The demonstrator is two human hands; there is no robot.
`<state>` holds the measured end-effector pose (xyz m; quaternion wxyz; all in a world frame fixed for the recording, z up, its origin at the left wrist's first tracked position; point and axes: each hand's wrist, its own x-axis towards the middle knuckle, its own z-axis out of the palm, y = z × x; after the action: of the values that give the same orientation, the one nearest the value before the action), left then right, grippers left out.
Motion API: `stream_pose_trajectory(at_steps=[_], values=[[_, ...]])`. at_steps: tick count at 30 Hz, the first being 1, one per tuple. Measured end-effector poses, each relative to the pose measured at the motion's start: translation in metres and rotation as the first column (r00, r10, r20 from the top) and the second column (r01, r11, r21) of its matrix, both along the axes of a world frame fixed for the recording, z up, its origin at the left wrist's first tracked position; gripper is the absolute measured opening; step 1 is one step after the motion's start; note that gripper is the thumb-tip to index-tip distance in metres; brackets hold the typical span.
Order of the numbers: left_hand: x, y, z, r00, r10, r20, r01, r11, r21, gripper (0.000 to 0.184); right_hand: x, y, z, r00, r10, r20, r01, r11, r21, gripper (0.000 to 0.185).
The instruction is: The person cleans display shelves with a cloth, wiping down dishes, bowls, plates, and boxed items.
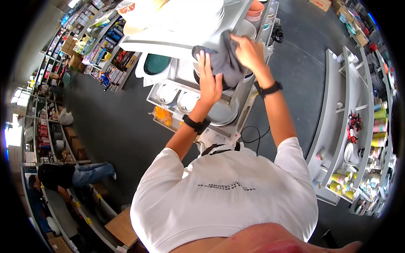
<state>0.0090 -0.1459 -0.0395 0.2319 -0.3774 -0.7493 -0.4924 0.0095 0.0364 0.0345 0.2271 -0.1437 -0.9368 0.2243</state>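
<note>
A dark grey cloth point(227, 57) is draped over the end of a shelf, partly covering dark round dishware point(228, 87). My left hand point(209, 82) lies along the cloth's left side, fingers stretched upward and thumb apart. Over the cloth's right edge, my right hand point(249, 54) has its fingers bent onto the fabric; some fingertips are hidden. Left of the cloth sits a dark green dish point(156, 64). Below are round plates point(187, 101) in a divided tray and a stack of grey plates point(223, 113).
White dishes point(181, 17) fill the top shelf, with terracotta bowls point(254, 10) at its far right. A black cable point(257, 138) hangs near the rack. Long shelves point(333, 126) stand to the right. At lower left, another person point(63, 175) leans over shelving.
</note>
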Motion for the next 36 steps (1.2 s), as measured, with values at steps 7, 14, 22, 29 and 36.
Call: stream_pose_trajectory(at_steps=[7, 14, 22, 29, 36], values=[[-0.001, 0.014, 0.005, 0.981, 0.171, -0.087, -0.174, 0.984, -0.029, 0.059, -0.019, 0.015, -0.003, 0.998, -0.04, 0.047, 0.041, 0.999, -0.02, 0.053], [-0.028, -0.013, 0.013, 0.987, 0.09, -0.133, -0.088, 0.996, 0.022, 0.04, 0.031, -0.034, 0.011, 0.981, 0.194, -0.009, -0.191, 0.954, -0.231, 0.039], [-0.103, -0.05, -0.009, 0.962, 0.111, -0.25, -0.095, 0.993, 0.074, 0.038, 0.057, -0.151, 0.048, 0.964, -0.16, 0.214, 0.152, 0.987, 0.054, 0.048], [-0.118, -0.082, 0.006, 0.994, -0.039, -0.098, 0.038, 0.999, -0.009, 0.052, -0.004, -0.22, 0.019, 0.815, -0.573, 0.088, 0.491, 0.762, 0.423, 0.04], [-0.145, -0.116, 0.006, 0.98, -0.149, -0.13, 0.145, 0.989, -0.035, 0.06, -0.038, -0.251, 0.022, 0.799, -0.579, 0.161, 0.485, 0.78, 0.395, 0.052]])
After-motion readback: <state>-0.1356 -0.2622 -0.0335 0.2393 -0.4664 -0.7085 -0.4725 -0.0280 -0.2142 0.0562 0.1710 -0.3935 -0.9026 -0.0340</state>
